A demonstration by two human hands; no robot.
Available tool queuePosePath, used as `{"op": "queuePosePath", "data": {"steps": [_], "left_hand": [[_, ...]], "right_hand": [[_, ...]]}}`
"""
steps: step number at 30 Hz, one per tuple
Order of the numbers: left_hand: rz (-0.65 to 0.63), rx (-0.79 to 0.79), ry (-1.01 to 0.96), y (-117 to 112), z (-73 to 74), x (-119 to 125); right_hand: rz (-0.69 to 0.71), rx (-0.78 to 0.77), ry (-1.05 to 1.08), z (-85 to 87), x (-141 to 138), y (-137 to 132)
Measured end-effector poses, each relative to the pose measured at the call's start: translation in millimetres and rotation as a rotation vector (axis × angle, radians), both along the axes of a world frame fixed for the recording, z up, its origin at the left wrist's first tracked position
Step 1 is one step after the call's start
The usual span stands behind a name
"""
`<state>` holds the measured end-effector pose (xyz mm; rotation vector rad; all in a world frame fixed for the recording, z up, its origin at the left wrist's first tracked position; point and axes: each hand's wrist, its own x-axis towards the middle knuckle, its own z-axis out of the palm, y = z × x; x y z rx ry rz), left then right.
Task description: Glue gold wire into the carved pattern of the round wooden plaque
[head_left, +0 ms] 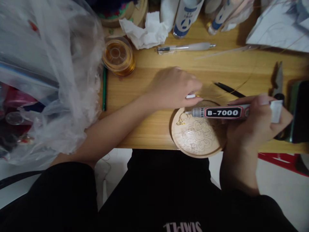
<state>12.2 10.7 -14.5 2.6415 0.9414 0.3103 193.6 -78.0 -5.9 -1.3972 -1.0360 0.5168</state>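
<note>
Right hand (258, 119) grips B-7000 glue tube (223, 112), nozzle (190, 112) near gold wire curl (180, 122) on wooden plate (177, 137), lower centre-right. Left hand (177, 87) pinches white cap-like piece (190, 96). Gluing, apparently; next move calls for steady, light squeeze.

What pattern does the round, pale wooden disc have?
The round, pale wooden disc has thin, dark, flower-like outlines; head view.

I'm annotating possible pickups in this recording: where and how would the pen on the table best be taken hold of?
Probably by pinching across the middle of the pen, from above and the near side: it's slim and lies flat, sideways in view, while the tissue and bottle crowd its far side.
</note>
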Motion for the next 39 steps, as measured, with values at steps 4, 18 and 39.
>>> {"op": "queuePosePath", "data": {"steps": [4, 18, 39], "left_hand": [[0.001, -0.038, 0.029, 0.2, 1.6, 0.5], [0.020, -0.088, -0.037, 0.4, -2.0, 1.2], [0.011, -0.015, -0.009, 0.4, -1.2, 1.3]], "right_hand": [[-0.009, -0.002, -0.050, 1.7, -0.8, 0.2], [-0.033, 0.004, -0.002, 4.9, -7.3, 0.7], [-0.053, 0.102, 0.073, 0.8, -6.5, 3.9]]}}
